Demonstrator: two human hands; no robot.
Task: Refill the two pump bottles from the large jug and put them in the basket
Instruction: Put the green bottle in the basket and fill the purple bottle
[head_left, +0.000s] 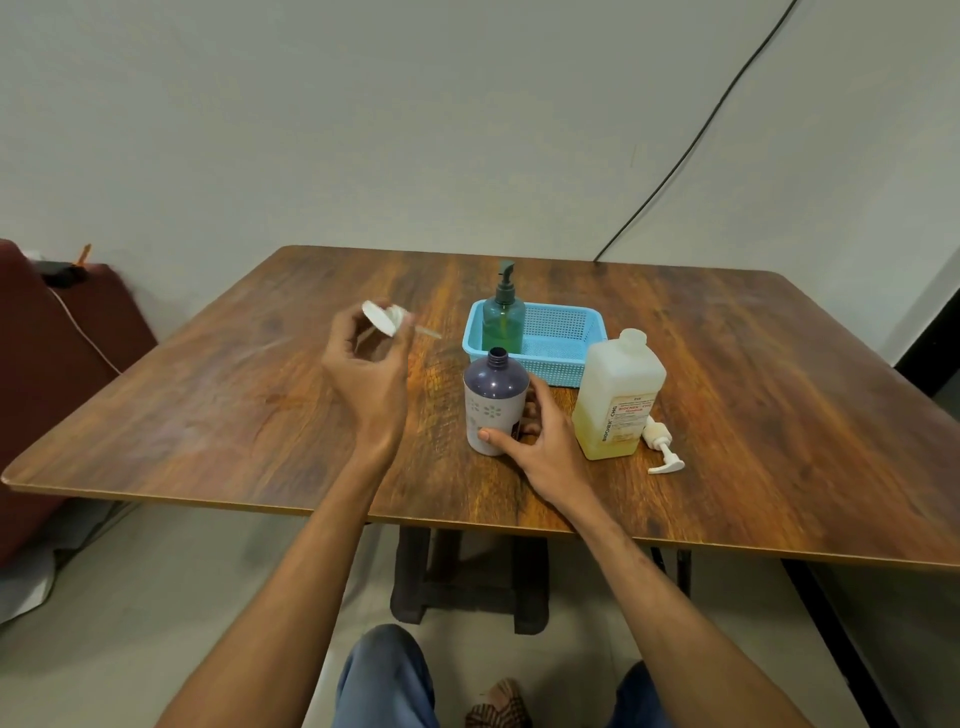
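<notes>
On the bench (249, 415), just before the basket (563, 358), our right grip (545, 441) wraps the open purple bottle (493, 395) low; left grip (369, 364) pinches a pump head (384, 318). Jug (618, 384) looks part-full, rigid, slick: we'd grab mid-body.

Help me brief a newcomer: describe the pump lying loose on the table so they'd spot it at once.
On the wooden table, find the large yellowish jug right of the blue basket. The white pump lies on the tabletop by the jug's right base. Unlike the other pump in the left hand or the one on the green bottle, it lies loose.
</notes>
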